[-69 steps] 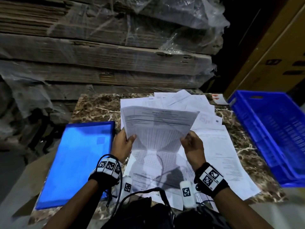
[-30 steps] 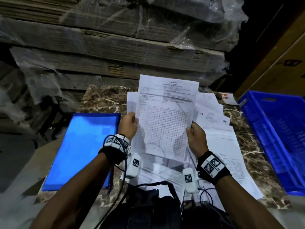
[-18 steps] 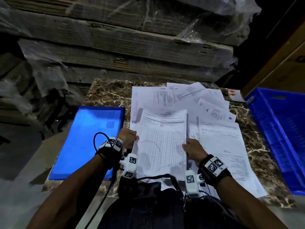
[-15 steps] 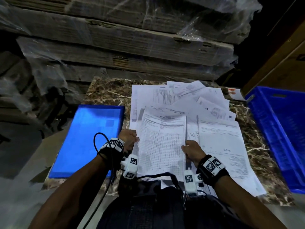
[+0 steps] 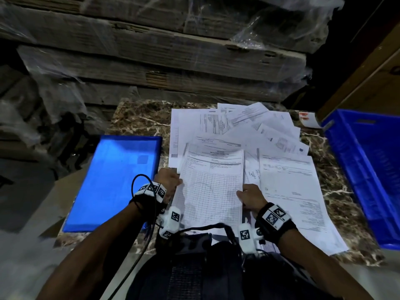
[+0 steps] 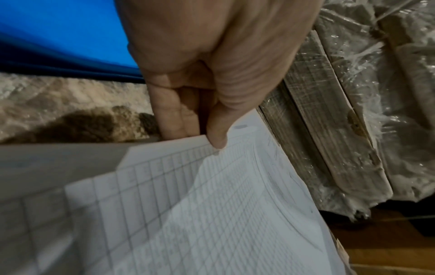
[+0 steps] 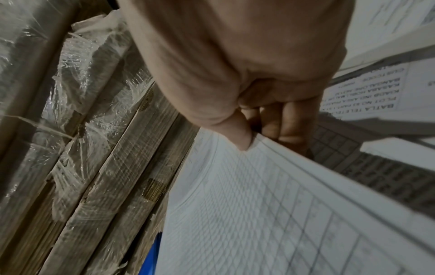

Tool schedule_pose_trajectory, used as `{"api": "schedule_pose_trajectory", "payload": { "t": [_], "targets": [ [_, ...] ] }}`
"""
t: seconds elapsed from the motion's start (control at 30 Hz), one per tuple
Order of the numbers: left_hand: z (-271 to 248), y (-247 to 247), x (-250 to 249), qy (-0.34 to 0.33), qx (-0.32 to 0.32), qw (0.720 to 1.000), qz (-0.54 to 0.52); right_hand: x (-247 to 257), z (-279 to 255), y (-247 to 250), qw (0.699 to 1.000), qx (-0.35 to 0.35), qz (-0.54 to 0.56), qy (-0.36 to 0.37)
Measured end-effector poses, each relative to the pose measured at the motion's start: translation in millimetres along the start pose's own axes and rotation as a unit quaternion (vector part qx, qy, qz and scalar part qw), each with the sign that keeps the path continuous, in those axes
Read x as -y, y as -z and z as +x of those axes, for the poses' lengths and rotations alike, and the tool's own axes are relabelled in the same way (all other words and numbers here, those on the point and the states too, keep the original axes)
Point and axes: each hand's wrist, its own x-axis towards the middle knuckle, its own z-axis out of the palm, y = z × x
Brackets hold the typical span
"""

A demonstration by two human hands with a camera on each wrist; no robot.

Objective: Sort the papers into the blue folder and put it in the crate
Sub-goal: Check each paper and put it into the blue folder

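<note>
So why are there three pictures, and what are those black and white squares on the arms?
It's one person filmed by three cameras. The big picture comes from a camera on the head; the two close-ups come from cameras strapped to the wrists, and the checkered squares sit on those straps. The left hand and right hand pinch a white gridded sheet of paper by its side edges. Below lie loose white papers on a brown marbled tabletop, a flat blue folder on the left and a blue plastic crate on the right.

The right hand [image 7: 237,61] pinches the edge of a gridded sheet [image 7: 259,214], thumb on top, fingers [image 7: 280,121] beneath. Under the grip lie more printed papers [image 7: 376,89]; left of it, plastic-wrapped cardboard stacks [image 7: 98,148], seemingly flattened cartons.
</note>
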Motion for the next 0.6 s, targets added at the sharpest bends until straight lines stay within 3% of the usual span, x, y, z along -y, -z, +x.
{"api": "schedule_pose_trajectory", "payload": {
  "t": [0.07, 0.13, 0.23, 0.4, 0.6],
  "targets": [
    [-2, 4, -3, -0.03, -0.039, 0.987, 0.152, -4, 2, 1, 1.0, -0.005, 0.029, -0.002],
    [-5, 12, 0, -0.04, -0.108, 0.949, 0.293, -7, 3, 2, 0.998, -0.012, 0.059, -0.011],
    [-3, 24, 18, -0.038, -0.145, 0.906, 0.397, -8, -1, 6, 0.997, -0.021, 0.08, -0.011],
    [-1, 34, 39, 0.033, -0.128, 0.907, 0.4, -9, 0, 7, 0.994, -0.009, 0.109, -0.01],
    [-4, 38, 40, 0.034, -0.111, 0.914, 0.389, -4, -2, 7, 0.989, 0.001, 0.147, 0.001]
  ]
}}
